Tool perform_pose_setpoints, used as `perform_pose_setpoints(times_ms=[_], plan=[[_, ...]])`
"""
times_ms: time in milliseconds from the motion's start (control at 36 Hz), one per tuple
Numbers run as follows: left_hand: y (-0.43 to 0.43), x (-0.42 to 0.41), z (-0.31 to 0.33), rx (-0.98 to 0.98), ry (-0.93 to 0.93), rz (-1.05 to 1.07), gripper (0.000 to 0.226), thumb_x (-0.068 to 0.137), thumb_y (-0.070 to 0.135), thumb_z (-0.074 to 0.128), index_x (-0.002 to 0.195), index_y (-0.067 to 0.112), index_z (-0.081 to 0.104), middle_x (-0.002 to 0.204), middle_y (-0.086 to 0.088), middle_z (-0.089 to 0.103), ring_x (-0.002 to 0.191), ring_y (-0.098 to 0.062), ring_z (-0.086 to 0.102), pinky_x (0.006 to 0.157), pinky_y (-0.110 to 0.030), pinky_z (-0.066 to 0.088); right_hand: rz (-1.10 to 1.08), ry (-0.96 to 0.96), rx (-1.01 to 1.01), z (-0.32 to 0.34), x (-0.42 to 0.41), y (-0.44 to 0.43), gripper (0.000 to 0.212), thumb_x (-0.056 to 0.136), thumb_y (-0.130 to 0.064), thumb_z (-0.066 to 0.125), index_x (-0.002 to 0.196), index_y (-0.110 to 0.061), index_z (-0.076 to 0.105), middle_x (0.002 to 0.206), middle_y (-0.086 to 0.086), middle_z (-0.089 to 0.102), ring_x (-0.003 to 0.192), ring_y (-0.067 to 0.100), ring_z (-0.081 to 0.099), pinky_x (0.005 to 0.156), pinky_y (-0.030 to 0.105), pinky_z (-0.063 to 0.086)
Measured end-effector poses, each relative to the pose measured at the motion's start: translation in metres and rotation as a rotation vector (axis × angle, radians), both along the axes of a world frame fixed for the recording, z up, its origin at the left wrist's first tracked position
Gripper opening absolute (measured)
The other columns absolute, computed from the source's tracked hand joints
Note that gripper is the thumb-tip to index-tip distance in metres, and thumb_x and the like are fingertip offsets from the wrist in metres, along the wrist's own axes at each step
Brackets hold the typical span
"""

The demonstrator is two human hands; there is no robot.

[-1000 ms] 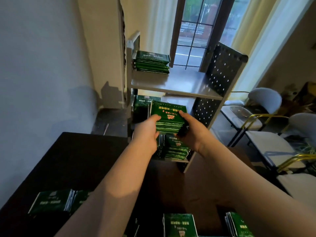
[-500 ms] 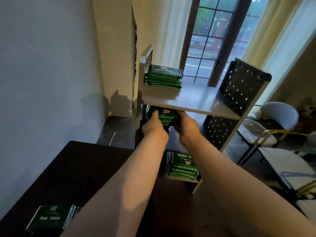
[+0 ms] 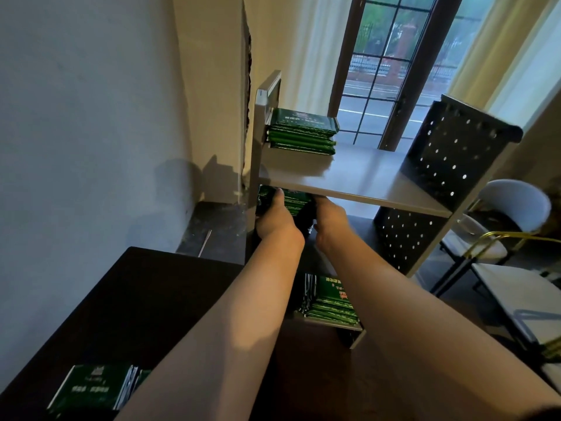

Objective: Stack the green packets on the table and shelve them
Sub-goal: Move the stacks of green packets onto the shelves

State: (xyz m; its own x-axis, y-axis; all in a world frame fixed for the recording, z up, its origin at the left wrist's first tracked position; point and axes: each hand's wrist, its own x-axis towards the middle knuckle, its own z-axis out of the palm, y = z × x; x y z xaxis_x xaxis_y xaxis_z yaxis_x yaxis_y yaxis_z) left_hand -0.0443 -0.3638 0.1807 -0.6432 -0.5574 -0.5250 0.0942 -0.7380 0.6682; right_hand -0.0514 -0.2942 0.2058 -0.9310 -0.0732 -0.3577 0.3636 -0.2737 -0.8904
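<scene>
Head view: left hand [image 3: 274,221] and right hand [image 3: 329,218] fingers clasp flat packet stack [image 3: 296,201], lengthwise across shelf [image 3: 379,174].

On the shelf unit [image 3: 364,177] a top stack [image 3: 302,135] lies at the upper board's left end, a middle stack [image 3: 293,200] sits just beneath between the left hand [image 3: 274,220] and, apparently, the right hand [image 3: 329,220], a bottom stack [image 3: 332,302] lies lowest, the table [image 3: 145,299] bearing loose packets [image 3: 94,387] stands before it, chairs [image 3: 501,232] to its right.
</scene>
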Motion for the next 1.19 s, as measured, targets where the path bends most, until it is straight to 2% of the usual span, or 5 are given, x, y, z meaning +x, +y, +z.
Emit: perform_pose_setpoints(times_ms=[111, 333, 750, 1000, 1194], plan=[[0.002, -0.004, -0.001, 0.015, 0.004, -0.013, 0.056, 0.089, 0.038, 0.071, 0.131, 0.003, 0.058, 0.133, -0.015, 0.061, 0.125, -0.032, 0.057, 0.100, -0.040, 0.048, -0.005, -0.014, -0.030, -0.002, -0.007, -0.005, 0.020, 0.089, -0.018, 0.070, 0.102, -0.003, 0.066, 0.087, 0.014, 0.068, 0.071, 0.024, 0.065, 0.062, 0.030, 0.059], [0.001, -0.003, 0.003, 0.022, 0.010, -0.019, 0.049, 0.096, 0.033, 0.062, 0.136, 0.006, 0.053, 0.138, -0.015, 0.056, 0.125, -0.029, 0.056, 0.082, -0.029, 0.041, 0.008, -0.009, 0.066, -0.005, -0.014, -0.008, 0.018, 0.092, -0.023, 0.067, 0.097, -0.006, 0.063, 0.070, 0.006, 0.059, 0.058, 0.017, 0.056, 0.035, 0.014, 0.041], [0.010, 0.009, 0.006, 0.033, 0.014, -0.027, 0.056, 0.086, 0.037, 0.075, 0.132, 0.011, 0.058, 0.126, -0.009, 0.062, 0.096, -0.020, 0.055, 0.082, -0.027, 0.041, 0.045, -0.032, 0.173, -0.004, -0.012, -0.004, 0.025, 0.095, -0.030, 0.059, 0.076, -0.013, 0.057, 0.065, 0.005, 0.052, 0.055, 0.016, 0.048, 0.055, 0.025, 0.042], [0.022, 0.016, 0.011, 0.013, -0.001, -0.172, 0.046, 0.093, 0.028, 0.068, 0.133, 0.010, 0.055, 0.114, -0.006, 0.051, 0.102, -0.025, 0.049, 0.085, -0.030, 0.038, 0.019, -0.007, 0.278, -0.008, -0.002, 0.018, 0.064, 0.090, -0.051, 0.062, 0.136, -0.007, 0.050, 0.119, 0.013, 0.057, 0.099, 0.025, 0.051, 0.104, 0.044, 0.046], [0.027, 0.047, 0.027, -0.047, -0.086, -0.475, 0.026, 0.093, 0.028, 0.066, 0.105, 0.008, 0.055, 0.105, -0.012, 0.057, 0.085, -0.024, 0.052, 0.071, -0.029, 0.043, 0.055, -0.004, 0.391, -0.014, 0.029, 0.040, 0.080, 0.082, -0.065, 0.065, 0.137, -0.009, 0.051, 0.116, 0.008, 0.058, 0.100, 0.026, 0.057, 0.093, 0.041, 0.052]])
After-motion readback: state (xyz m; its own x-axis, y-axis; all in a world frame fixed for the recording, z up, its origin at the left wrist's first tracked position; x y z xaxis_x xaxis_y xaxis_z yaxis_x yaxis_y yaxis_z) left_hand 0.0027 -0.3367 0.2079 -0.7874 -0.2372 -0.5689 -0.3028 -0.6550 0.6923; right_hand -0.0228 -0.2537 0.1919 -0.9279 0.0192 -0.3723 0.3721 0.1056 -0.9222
